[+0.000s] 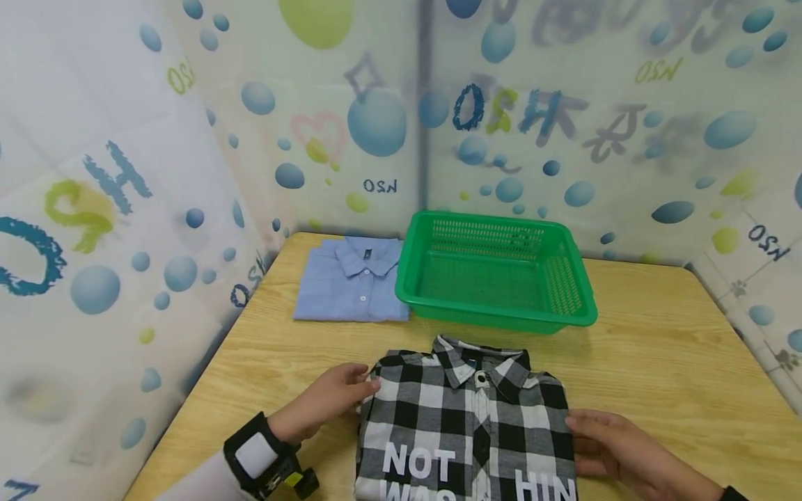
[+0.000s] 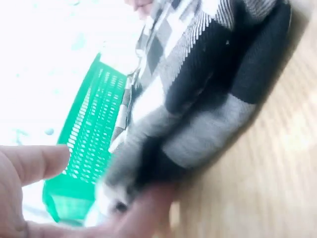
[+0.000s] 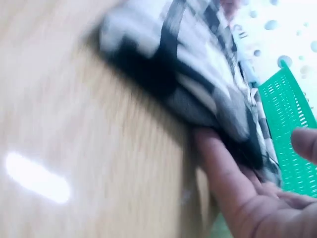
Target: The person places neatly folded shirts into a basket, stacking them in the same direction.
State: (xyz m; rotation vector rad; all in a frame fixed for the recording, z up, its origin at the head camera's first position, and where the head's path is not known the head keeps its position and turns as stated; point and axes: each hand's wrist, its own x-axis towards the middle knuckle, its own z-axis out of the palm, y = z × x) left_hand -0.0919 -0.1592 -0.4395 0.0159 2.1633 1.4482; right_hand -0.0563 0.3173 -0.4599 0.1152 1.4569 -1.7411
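A folded black-and-white checked shirt (image 1: 464, 417) with white lettering lies at the table's front, collar toward the basket. At its left edge is my left hand (image 1: 328, 396). In the left wrist view its thumb (image 2: 42, 161) stands apart from the cloth, while blurred fingers touch the shirt's lower edge. My right hand (image 1: 617, 445) is at the opposite edge. The right wrist view shows extended fingers (image 3: 223, 166) reaching under the folded layers, with the thumb (image 3: 304, 144) raised away. Part of the fingers is hidden by the cloth.
Behind the checked shirt stands a green plastic basket (image 1: 495, 316). A folded blue shirt (image 1: 351, 285) lies against its left side. The wooden table (image 1: 664, 348) meets patterned curtains (image 1: 388, 195) at the back and left.
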